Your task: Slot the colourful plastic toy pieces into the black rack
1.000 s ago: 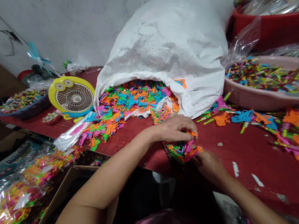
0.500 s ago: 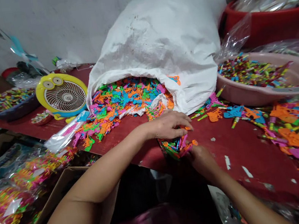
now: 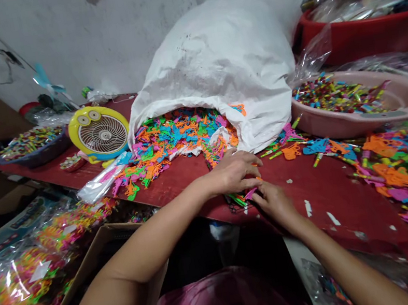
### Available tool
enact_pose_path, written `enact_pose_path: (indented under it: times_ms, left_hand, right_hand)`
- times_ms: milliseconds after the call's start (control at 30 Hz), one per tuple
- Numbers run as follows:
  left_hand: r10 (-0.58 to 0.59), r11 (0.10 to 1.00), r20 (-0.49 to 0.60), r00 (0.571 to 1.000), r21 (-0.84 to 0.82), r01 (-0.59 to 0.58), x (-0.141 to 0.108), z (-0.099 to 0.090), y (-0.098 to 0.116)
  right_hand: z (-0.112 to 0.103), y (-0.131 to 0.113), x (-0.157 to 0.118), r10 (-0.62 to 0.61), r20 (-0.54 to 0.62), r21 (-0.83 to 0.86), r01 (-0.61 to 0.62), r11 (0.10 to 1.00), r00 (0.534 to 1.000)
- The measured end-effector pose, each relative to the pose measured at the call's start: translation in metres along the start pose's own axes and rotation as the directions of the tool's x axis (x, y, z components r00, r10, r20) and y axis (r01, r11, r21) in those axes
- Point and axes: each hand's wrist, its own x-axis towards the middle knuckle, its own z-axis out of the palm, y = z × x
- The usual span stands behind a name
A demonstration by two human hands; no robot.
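Narrowly closed fingers [image 3: 249, 164] of the left hand [image 3: 229, 174] and right hand [image 3: 274, 203] pinching a small bunch of flat neon plastic pieces [image 3: 240, 198], pink and green, at the near edge of the red-painted bench [image 3: 178, 183]; beyond, a matching multicoloured heap [image 3: 181, 138] spilling from a white woven sack [image 3: 219, 60].

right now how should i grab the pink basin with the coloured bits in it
Take the pink plastic basin by its flared rim, likely with both hands, coming from the near side. The rim stands out from the sloping wall as a lip for the fingers, while clear plastic sheeting lies along its far side.
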Motion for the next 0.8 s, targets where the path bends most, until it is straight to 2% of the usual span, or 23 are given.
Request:
enact_pose_path:
  times_ms: [167, 333, 467, 567, 700, 800]
  left_hand:
    - [-0.031, 0.999, -0.004, 1.0, -0.031, 0.031, 0.0, 0.003, -0.004]
    - [-0.035, 0.999, 0.059, 0.998, -0.039, 0.037, 0.002, -0.001, -0.007]
    - [-0.064, 0.998, 0.067, 0.996, -0.004, 0.064, 0.003, 0.001, -0.003]
    - [-0.071, 0.997, 0.004, 0.997, -0.008, 0.071, 0.001, 0.001, -0.004]
    - [-0.055, 0.998, -0.176, 0.983, 0.012, 0.058, -0.011, -0.009, -0.016]
    - [-0.154, 0.982, -0.206, 0.966, 0.073, 0.172, -0.021, -0.01, -0.032]
  right_hand:
    - [0.009, 0.003, 0.003, 0.024, 0.04, -0.136, -0.018, 0.991, 0.999]
    - [0.013, 0.003, 0.005, 0.118, 0.149, -0.213, -0.085, 0.973, 0.982]
    - [0.017, -0.003, 0.006, 0.172, 0.131, -0.19, -0.145, 0.971, 0.976]
    - [0.018, -0.006, 0.001, 0.161, 0.099, -0.142, -0.146, 0.979, 0.982]
    - [0.001, 0.005, -0.028, 0.085, -0.025, 0.079, -0.083, 0.993, 0.996]
    - [-0.034, 0.029, -0.065, 0.101, -0.14, 0.102, -0.087, 0.991, 0.985]
